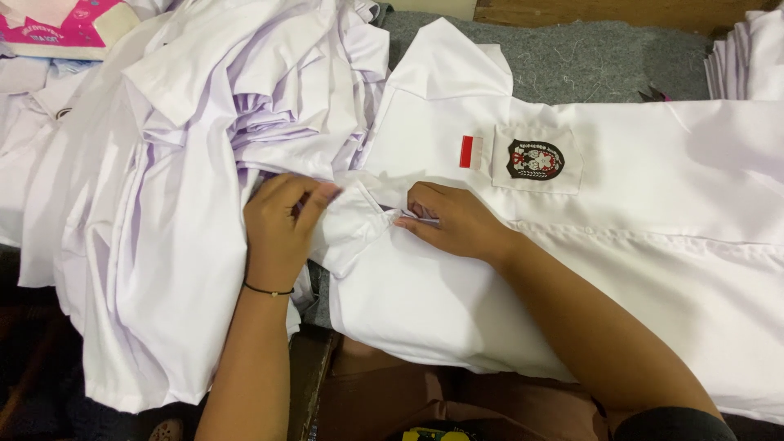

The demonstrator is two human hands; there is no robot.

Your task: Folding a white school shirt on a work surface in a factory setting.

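Observation:
A white shirt (621, 237) lies spread flat in front of me, with a red-and-white patch (470, 152) and a dark shield badge (535, 159) on its chest pocket. My left hand (282, 229), a thin black band at its wrist, pinches the shirt's collar (353, 220) from the left. From the right, my right hand (457, 220) presses its fingertips on the fabric at the collar's base. Both hands sit close together at the neck of the shirt.
A tall heap of white shirts (180, 163) fills the left side. A pink and white box (69, 28) sits at the top left. Grey felt (588, 57) covers the surface behind. More folded white cloth (755, 57) is stacked at the far right.

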